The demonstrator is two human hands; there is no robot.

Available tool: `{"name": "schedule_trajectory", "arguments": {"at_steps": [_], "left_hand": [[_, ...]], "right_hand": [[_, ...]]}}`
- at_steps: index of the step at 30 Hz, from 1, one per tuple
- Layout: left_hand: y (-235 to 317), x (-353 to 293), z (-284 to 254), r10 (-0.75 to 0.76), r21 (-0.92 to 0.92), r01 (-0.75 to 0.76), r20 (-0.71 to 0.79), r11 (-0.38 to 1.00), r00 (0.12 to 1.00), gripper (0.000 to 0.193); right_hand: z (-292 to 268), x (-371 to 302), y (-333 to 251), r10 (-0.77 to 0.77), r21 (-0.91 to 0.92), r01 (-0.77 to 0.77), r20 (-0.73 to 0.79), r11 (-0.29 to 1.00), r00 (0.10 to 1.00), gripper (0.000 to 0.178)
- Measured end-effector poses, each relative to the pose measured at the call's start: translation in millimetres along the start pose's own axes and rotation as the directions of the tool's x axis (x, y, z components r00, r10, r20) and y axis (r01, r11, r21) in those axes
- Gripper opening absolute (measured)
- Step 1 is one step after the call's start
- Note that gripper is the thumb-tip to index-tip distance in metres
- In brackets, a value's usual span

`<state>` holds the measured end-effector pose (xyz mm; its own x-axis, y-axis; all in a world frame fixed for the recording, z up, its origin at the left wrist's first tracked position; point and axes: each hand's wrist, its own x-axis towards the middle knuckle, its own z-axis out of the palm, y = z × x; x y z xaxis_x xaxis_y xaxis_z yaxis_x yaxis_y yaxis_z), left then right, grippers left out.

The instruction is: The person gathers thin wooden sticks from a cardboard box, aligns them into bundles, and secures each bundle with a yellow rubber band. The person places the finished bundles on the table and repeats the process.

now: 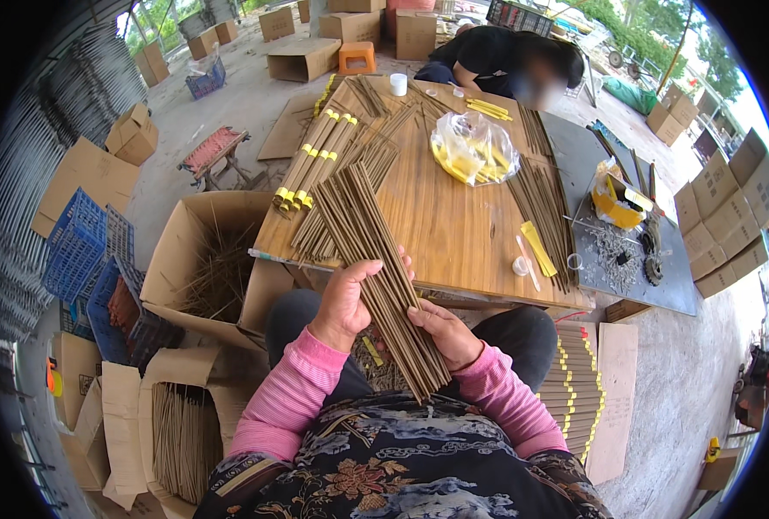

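Observation:
A fanned bundle of thin brown sticks (pixel 384 285), which look like incense sticks, slants across my lap, its far end above the table edge. My left hand (pixel 345 298) cradles it from behind, thumb raised at one side and fingertips showing at the other. Lower down, my right hand (pixel 447 333) grips the bundle's right side with the thumb on top; its other fingers are mostly hidden. On the wooden table (pixel 427 225), just beyond the bundle, lie loose brown sticks (pixel 315 233) and several finished bundles (pixel 318 160) with yellow bands.
A clear bag of yellow strips (pixel 475 149) sits on the table. Small metal parts (pixel 613 251) lie on a dark board at right. Cartons of sticks (pixel 203 268) (pixel 185 432) stand at left, banded bundles (pixel 570 389) at lower right. Another person (pixel 510 60) bends beyond the table.

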<state>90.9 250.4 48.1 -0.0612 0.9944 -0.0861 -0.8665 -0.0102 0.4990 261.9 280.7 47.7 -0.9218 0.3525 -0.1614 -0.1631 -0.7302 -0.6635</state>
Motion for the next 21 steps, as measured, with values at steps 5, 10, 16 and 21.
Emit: {"name": "schedule_trajectory", "arguments": {"at_steps": [5,10,16,21], "left_hand": [[1,-5,6,0.000,0.019,-0.001,0.020,1.000,1.000,0.042],[-1,-6,5,0.030,0.064,-0.030,0.005,0.997,1.000,0.043],[2,-11,6,0.026,0.063,-0.027,0.023,0.998,0.999,0.042],[3,-14,8,0.059,0.073,-0.058,-0.014,0.996,0.998,0.041]], "right_hand": [[0,0,3,0.008,-0.013,-0.008,0.001,1.000,1.000,0.031],[2,0,4,-0.036,-0.034,0.036,0.003,0.999,0.999,0.027],[4,0,4,-0.039,-0.082,0.036,-0.033,0.996,0.999,0.027],[3,-1,6,-0.059,-0.133,0.052,-0.052,0.990,0.997,0.025]]}}
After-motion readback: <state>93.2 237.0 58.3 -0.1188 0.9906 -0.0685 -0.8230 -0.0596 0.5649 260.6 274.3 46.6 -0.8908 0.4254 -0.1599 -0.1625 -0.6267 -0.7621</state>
